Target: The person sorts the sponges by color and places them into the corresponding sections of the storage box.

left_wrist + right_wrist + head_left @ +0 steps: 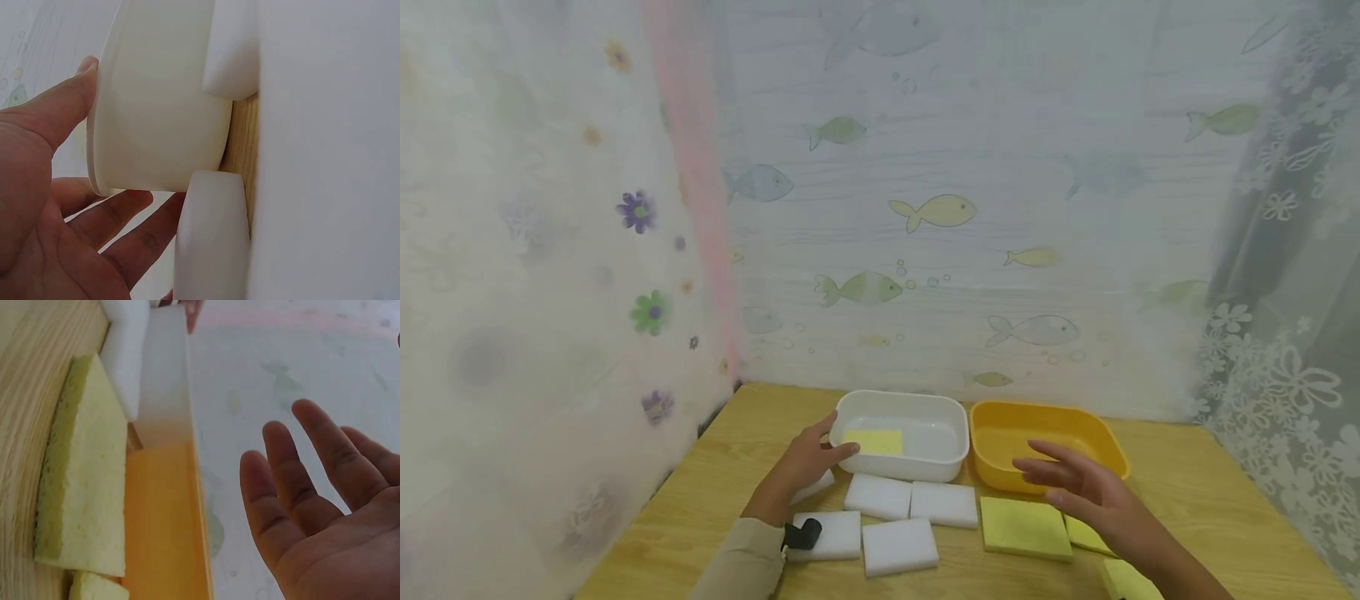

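Note:
At the near left corner of a white plastic basin [898, 468], my left hand [805, 458] holds the rim, thumb on the front side and fingers round the end. In the left wrist view the thumb [87, 69] touches the rim of the basin [156, 100]. Inside the basin lies a yellow sponge [874, 442]. My right hand [1086, 492] hovers, fingers spread and relaxed, in front of an orange basin [1037, 417]; nothing is in it. The right wrist view shows this hand [331, 506] apart from the orange basin [165, 519] and a yellow sponge [94, 469].
Several white sponge blocks [900, 546] lie before the white basin, one partly behind my left wrist. Yellow sponges [1026, 528] lie at the right, some partly hidden by my right arm. Patterned curtains [925, 250] stand behind and beside the wooden table [655, 533].

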{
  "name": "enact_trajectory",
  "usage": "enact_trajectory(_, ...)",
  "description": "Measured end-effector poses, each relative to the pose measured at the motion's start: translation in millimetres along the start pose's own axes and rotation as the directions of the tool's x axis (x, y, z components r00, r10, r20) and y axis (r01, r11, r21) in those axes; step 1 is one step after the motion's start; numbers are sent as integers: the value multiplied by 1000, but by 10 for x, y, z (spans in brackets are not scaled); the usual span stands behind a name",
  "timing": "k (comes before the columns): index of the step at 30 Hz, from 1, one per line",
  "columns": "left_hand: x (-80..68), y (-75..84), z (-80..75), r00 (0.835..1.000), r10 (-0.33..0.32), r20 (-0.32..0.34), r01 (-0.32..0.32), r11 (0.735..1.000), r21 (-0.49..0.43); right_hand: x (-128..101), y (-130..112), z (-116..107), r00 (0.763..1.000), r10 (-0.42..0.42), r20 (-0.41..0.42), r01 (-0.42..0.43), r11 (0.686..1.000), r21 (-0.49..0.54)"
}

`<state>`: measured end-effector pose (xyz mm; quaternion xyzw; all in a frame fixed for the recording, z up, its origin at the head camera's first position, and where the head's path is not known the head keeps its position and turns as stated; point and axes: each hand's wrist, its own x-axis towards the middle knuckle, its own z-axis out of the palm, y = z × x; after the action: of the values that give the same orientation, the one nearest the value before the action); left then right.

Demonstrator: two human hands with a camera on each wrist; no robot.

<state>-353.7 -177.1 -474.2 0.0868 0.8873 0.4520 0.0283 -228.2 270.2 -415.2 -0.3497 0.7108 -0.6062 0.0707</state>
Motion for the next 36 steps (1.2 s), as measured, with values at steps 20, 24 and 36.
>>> enact_trajectory(20, 3, -4, -3, 1000, 7, 3, -7, 1000, -20, -248, 437, -391, 948, 308, 77, -307, 952, -22)
enact_trajectory(24, -6, 2, -10, 1000, 6, 10, -6, 1000, -17, -282, 502, -445, 944, 311, 112, -312, 950, -11)
enact_trajectory(36, -32, 35, -8, 1000, 3, 3, -3, 1000, -10, -310, 582, -507, 922, 354, 156, -344, 935, -88)
